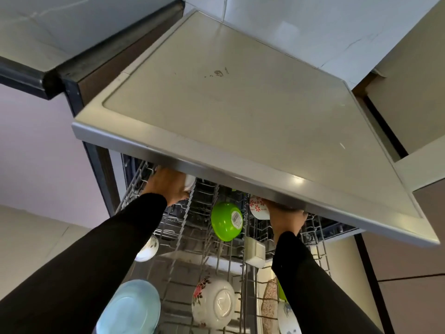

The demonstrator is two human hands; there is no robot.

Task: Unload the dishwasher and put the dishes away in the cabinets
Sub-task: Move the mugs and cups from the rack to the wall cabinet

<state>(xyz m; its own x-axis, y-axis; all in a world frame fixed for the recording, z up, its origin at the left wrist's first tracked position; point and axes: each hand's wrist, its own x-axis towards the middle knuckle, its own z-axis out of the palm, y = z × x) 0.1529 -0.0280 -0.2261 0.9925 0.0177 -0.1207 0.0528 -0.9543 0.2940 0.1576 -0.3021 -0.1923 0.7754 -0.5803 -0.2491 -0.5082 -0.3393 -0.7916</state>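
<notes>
The dishwasher's steel top (pixel 240 112) overhangs the pulled-out upper rack (pixel 183 227). My left hand (pixel 166 186) reaches under the top's edge at the rack's left and curls round a white cup (pixel 189 182), which is mostly hidden. My right hand (pixel 286 220) reaches in at the right and holds a white cup with red flowers (pixel 258 208); its fingertips are hidden under the edge. A green bowl (pixel 226 220) stands on its side between my hands. Below lie a flowered white bowl (pixel 213 301) and a light blue plate (pixel 130 309).
Another white bowl (pixel 148 249) sits at the left edge of the rack, a white square container (pixel 255 251) in the middle, and a blue-patterned bowl (pixel 287 317) at the lower right. Beige cabinet fronts (pixel 409 261) stand to the right, and a dark counter edge (pixel 29 75) to the left.
</notes>
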